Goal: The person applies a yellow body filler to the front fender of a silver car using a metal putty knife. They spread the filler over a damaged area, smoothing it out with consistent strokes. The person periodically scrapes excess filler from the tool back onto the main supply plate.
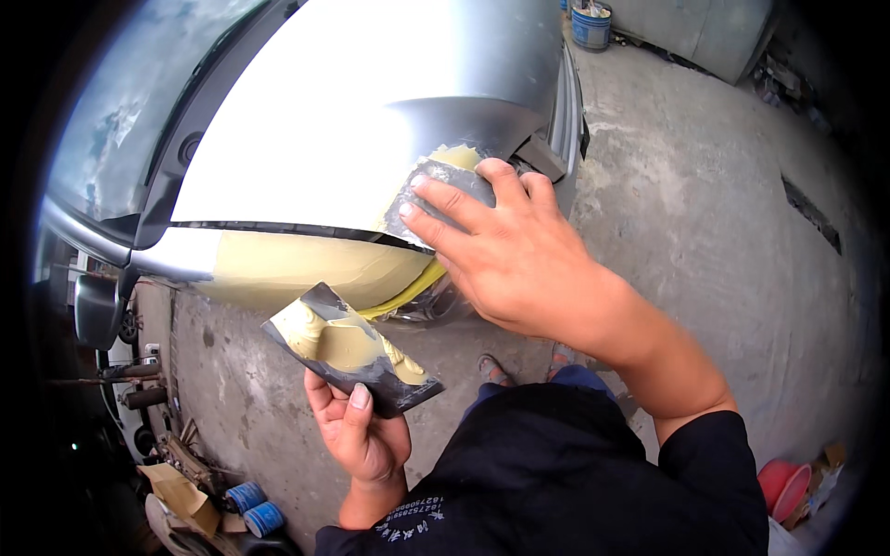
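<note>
Right hand [519,246] presses a grey spreader [443,190] flat against the silver car body [371,102], the fingers laid together over the blade, at the right end of the panel near the corner. Left hand [360,435] is nearer and lower, and pinches a dark mixing board [348,347] between thumb and fingers; yellow filler [338,338] lies on this board in a thick layer.

Going from big to small: the car body has already a wide yellow patch [297,269] under the black seam, on the near side. If the right hand pushes too hard or tilts the spreader, it may likely leave ridges or scrape the fresh layer thin at the edge. The board is held tilted and only by its near corner, so the filler could slide off and drop on the concrete floor [705,213]. The black sleeve [705,463] is close to the wet patch and could maybe touch it. Filler on the board may also harden if it waits long.
</note>
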{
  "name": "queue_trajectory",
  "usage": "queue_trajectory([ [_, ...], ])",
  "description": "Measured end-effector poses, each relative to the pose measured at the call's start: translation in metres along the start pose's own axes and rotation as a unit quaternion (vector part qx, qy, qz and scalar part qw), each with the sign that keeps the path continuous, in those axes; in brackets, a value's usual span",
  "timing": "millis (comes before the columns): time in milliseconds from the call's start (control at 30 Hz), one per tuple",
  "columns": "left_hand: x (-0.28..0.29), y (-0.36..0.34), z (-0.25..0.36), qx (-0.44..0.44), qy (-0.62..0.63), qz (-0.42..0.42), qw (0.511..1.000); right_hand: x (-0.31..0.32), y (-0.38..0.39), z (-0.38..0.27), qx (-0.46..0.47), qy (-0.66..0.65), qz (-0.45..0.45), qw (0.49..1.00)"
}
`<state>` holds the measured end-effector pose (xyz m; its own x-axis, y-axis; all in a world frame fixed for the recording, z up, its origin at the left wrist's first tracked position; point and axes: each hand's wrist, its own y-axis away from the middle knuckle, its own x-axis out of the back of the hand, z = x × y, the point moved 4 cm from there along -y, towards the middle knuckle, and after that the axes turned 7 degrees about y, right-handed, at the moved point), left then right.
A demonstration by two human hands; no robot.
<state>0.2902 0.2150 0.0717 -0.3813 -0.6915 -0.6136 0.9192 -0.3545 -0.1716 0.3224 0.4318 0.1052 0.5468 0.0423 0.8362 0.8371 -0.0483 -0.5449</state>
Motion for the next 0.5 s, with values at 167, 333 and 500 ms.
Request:
queue_trajectory([
  [167, 0.004, 0.000, 0.002, -0.005, -0.002, 0.003, 1.000, -0.005, -0.014, -0.009, 0.021, 0.026, -0.029, 0.999],
  [333, 0.011, 0.000, 0.003, 0.003, 0.000, 0.021, 1.000, -0.010, 0.006, -0.009, -0.011, -0.016, -0.055, 0.998],
  [500, 0.011, -0.002, 0.003, -0.002, -0.009, 0.024, 1.000, -0.021, 0.027, -0.006, -0.036, -0.045, -0.035, 0.998],
])
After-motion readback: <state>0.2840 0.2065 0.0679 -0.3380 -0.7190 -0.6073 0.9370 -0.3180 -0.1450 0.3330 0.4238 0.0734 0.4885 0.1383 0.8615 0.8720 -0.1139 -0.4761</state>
